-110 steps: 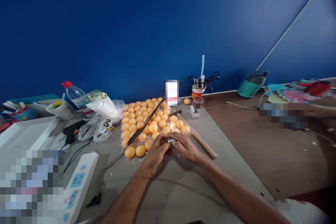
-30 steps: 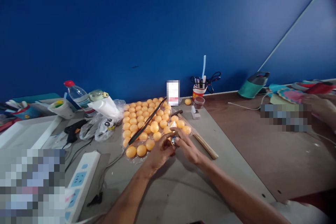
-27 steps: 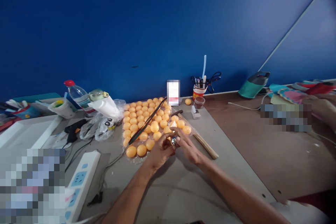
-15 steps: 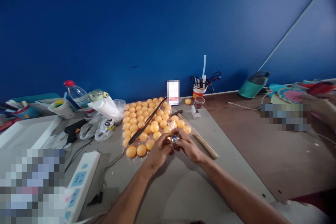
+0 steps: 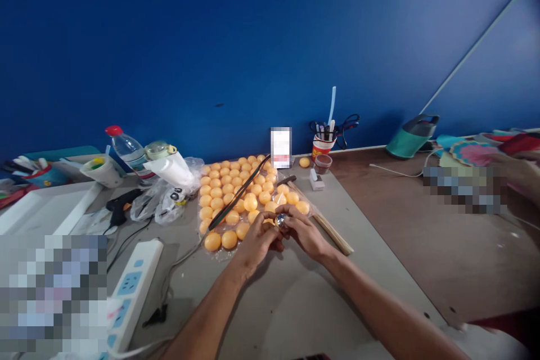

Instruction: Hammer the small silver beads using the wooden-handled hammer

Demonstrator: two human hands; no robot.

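Observation:
Between my hands, above the grey table, is a small shiny silver ball (image 5: 280, 220). My left hand (image 5: 260, 239) closes on its left side with curled fingers. From the right, my right hand (image 5: 302, 232) pinches the same ball. Fingers cover much of it, so its full shape is hidden. Just beyond the hands lie rows of orange balls (image 5: 229, 239) in clear plastic wrap, with a dark strap (image 5: 236, 197) lying diagonally over them. Beside my right hand is a bundle of thin wooden sticks (image 5: 333, 234).
A white power strip (image 5: 137, 287), a black glue gun (image 5: 120, 206) and plastic bags (image 5: 169, 205) lie left. At the back stand a bottle (image 5: 126, 149), a red cup of pens (image 5: 323, 146) and a small clear cup (image 5: 323, 164). Another person's hand (image 5: 521, 171) is at far right.
The view has shifted slightly, so the table things sit a little further right. Both hands stay on the silver ball, with small finger movements around it.

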